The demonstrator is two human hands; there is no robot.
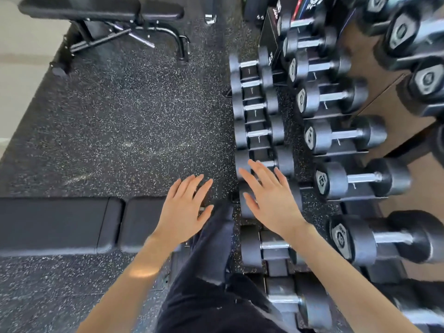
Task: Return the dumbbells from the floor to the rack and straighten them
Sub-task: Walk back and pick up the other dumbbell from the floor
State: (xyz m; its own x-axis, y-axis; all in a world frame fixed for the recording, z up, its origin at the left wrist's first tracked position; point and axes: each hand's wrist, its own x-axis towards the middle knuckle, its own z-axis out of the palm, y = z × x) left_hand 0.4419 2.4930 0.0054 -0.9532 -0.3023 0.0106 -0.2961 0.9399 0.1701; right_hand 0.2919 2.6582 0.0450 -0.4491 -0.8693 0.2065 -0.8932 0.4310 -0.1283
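Nearest, the person's dark trouser leg (204, 272) stands on the speckled rubber floor (144, 116), close beside the rack (341, 153). Both bare forearms reach forward. The left hand (185, 207) hangs over the floor with its fingers straight and spread, holding nothing. The right hand (271, 200), likewise flat and spread, is over the lowest row of dumbbells (259, 133); whether it touches one I cannot tell. The hands are apart. To the left lies a black padded bench (60, 224). The dumbbells lie side by side in the rack's cradles, with a middle row (343, 135) of bigger ones and a blurred top row (408, 32) further right. Farthest, a second bench (96, 10) stands on the floor.
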